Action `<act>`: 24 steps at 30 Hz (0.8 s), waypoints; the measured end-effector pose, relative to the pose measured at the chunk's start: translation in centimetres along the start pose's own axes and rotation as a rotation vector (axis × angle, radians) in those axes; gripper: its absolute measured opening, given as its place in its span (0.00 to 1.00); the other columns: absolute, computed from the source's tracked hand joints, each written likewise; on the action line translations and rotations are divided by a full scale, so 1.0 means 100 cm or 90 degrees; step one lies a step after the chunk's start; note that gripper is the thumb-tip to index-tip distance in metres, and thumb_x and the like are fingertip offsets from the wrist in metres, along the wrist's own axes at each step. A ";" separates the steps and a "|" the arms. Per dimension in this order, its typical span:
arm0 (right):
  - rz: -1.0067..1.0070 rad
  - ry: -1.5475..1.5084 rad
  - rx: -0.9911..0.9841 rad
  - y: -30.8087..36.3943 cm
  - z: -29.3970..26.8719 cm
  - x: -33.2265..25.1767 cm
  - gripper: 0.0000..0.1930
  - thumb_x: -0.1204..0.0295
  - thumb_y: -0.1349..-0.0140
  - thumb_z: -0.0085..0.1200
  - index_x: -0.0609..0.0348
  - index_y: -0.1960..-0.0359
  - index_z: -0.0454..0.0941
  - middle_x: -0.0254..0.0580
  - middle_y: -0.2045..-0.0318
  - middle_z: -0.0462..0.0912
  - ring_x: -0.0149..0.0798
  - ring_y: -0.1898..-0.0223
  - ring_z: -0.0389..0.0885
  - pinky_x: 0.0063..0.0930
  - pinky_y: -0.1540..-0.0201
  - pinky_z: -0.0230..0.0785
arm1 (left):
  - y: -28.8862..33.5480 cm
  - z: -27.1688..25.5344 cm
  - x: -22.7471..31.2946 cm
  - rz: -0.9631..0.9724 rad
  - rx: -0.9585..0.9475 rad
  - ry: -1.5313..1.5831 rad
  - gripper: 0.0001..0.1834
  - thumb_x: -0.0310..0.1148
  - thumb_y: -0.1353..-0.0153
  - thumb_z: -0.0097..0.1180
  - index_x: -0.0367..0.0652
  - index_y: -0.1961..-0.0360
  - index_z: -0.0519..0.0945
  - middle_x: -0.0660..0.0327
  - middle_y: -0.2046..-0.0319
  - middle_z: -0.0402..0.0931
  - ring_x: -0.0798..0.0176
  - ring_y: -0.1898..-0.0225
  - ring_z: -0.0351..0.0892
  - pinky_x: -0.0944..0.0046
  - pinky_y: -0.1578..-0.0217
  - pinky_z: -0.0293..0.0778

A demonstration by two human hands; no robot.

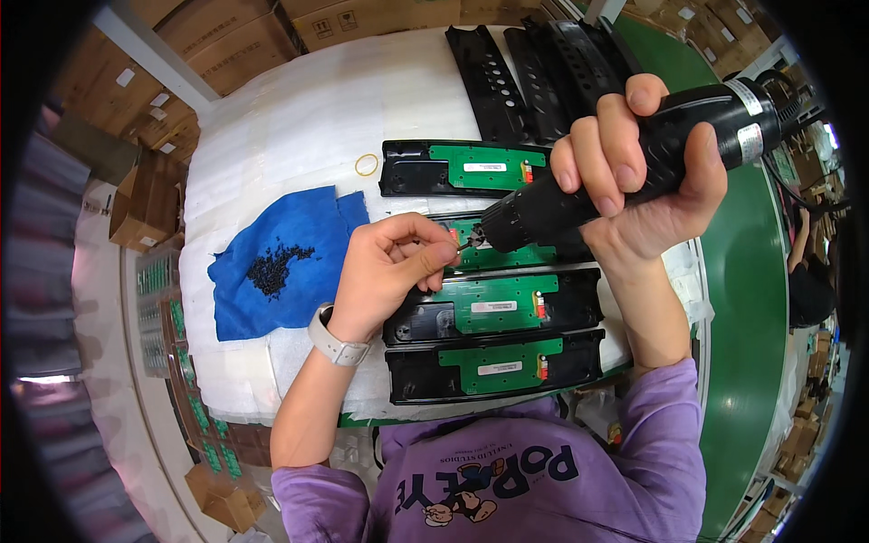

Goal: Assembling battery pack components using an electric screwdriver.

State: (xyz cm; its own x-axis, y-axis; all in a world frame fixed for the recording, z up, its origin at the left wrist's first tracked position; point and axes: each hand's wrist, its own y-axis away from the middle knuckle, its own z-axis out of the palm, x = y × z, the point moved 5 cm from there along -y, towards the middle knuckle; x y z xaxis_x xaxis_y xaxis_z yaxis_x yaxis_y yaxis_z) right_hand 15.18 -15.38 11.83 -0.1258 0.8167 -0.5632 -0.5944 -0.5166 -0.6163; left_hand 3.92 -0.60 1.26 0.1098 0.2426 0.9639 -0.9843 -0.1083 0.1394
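A black electric screwdriver point(579, 195) is gripped in my right hand point(625, 163), its tip pointing left and down. My left hand point(394, 267) pinches at the driver's bit, thumb and forefinger together; a small dark screw seems to be there, too small to make out surely. Below both hands lies a black housing with a green circuit board point(507, 256), partly hidden by the driver. Similar housings lie in a row: one farther off point(407, 172), and two nearer, a third point(425, 321) and a fourth point(416, 376). Many small black screws point(276, 269) are heaped on a blue cloth point(240, 312) at the left.
Several empty black housings point(484, 77) lie at the table's far right. A yellow rubber band point(366, 165) rests on the white table covering point(299, 118). Cardboard boxes point(226, 45) stand beyond the table, and trays of green boards point(186, 362) sit at the left. Another person point(810, 281) is far right.
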 end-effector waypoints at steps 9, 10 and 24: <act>0.014 -0.047 0.033 0.001 -0.002 0.001 0.21 0.52 0.36 0.35 0.56 0.56 0.71 0.32 0.84 0.68 0.30 0.88 0.64 0.31 0.75 0.65 | 0.001 -0.003 -0.002 -0.014 -0.035 0.011 0.04 0.22 0.48 0.60 0.33 0.71 0.78 0.55 0.76 0.79 0.72 0.80 0.74 0.75 0.75 0.72; 0.013 -0.049 0.034 0.001 -0.001 0.002 0.21 0.52 0.36 0.35 0.56 0.57 0.71 0.32 0.84 0.68 0.30 0.88 0.64 0.31 0.76 0.65 | 0.001 -0.002 -0.003 -0.016 -0.040 0.011 0.04 0.22 0.48 0.60 0.33 0.71 0.78 0.55 0.75 0.79 0.72 0.80 0.74 0.75 0.75 0.72; -0.009 -0.003 0.184 0.002 0.000 0.012 0.17 0.57 0.37 0.39 0.57 0.61 0.70 0.34 0.86 0.67 0.32 0.89 0.63 0.32 0.79 0.63 | 0.002 0.002 -0.009 -0.027 -0.006 0.160 0.07 0.24 0.43 0.57 0.32 0.64 0.78 0.56 0.70 0.79 0.72 0.74 0.75 0.75 0.72 0.72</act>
State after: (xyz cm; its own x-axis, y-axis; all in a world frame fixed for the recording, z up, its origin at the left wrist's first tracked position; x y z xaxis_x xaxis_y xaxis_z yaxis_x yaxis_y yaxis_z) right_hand 14.91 -14.51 11.08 -0.1191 0.8251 -0.5523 -0.7978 -0.4107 -0.4415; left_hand 3.68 -1.06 0.48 0.1147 0.4796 0.8699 -0.9810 -0.0835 0.1754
